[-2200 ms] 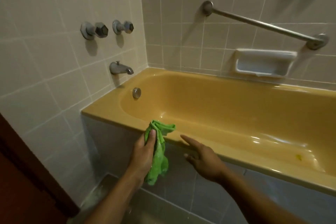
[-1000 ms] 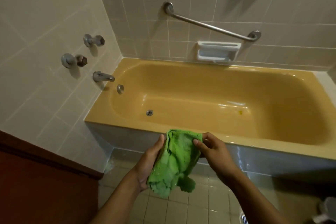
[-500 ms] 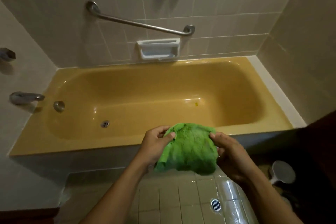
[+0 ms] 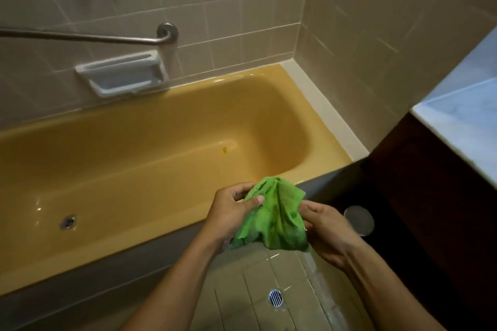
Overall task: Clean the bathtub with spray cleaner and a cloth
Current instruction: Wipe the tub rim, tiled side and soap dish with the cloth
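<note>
A crumpled green cloth (image 4: 275, 219) hangs between both hands, in front of the near rim of the yellow bathtub (image 4: 174, 227). My left hand (image 4: 231, 209) pinches the cloth's left side with thumb over the fabric. My right hand (image 4: 326, 231) grips its right side from below. The tub floor carries a small yellow spot (image 4: 224, 150) and a metal drain (image 4: 67, 222) at the left. No spray bottle is in view.
A grab bar (image 4: 107, 38) and a white soap dish (image 4: 122, 74) are fixed to the back tiled wall. A dark cabinet with a pale counter (image 4: 462, 118) stands to the right. A round grey object (image 4: 359, 220) and a floor drain (image 4: 275, 298) lie on the tiled floor.
The view has swung right, from the tap end to the tub's right end. My right hand has joined the left on the cloth, and both have bunched it up.
</note>
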Tool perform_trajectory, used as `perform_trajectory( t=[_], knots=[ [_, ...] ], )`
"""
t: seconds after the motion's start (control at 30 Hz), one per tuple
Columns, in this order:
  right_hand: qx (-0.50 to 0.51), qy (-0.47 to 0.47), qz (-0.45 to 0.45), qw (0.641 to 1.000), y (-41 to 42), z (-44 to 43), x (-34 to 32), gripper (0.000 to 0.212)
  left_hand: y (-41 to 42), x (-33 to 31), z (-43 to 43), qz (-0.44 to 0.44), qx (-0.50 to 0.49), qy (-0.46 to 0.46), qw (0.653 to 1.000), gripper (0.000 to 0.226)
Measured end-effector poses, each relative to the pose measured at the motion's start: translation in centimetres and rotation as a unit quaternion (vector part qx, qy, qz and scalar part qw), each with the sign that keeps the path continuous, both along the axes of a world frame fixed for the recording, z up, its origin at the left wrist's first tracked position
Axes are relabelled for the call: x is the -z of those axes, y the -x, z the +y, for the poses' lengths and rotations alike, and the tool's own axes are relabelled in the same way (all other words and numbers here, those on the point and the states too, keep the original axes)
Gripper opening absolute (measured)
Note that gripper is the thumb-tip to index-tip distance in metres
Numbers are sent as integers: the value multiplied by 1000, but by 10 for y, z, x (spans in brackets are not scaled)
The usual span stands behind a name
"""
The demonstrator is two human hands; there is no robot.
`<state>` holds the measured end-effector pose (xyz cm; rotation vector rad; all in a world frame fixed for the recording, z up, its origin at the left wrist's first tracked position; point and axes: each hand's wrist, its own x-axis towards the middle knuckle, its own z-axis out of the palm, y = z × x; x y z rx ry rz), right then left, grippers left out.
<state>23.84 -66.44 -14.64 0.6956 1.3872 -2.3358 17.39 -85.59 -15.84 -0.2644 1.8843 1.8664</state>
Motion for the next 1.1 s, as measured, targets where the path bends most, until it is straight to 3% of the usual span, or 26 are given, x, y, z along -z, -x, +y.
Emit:
perform_trajectory(
  t=[0.17,0.33,0.47,0.63,0.7,0.77,0.83,0.97,1.1],
  knots=[
    [15,-137,-1,990,12,70,15,18,5,18,80,-13,-7,-11,1000,25],
    [65,-230,3,971,21,113,24,7,4,18,142,-55,11,-85,995,35],
    [70,-172,-3,983,18,134,25,16,6,22,169,-72,21,-125,989,53],
    [51,-42,9,998,8,153,30,36,16,31,182,-51,14,-46,998,45],
    [49,-62,14,997,7,163,33,32,20,28,183,-55,33,-26,998,43],
    [32,-157,31,987,7,172,40,28,24,24,186,-64,69,-30,995,40],
    [0,-201,43,979,7,177,52,36,30,21,191,-71,100,-42,992,39],
    [-11,-95,15,995,5,172,85,34,43,38,201,-23,146,-4,989,38],
    [23,-81,-12,996,15,172,117,29,53,83,199,63,191,65,977,43]
  ],
)
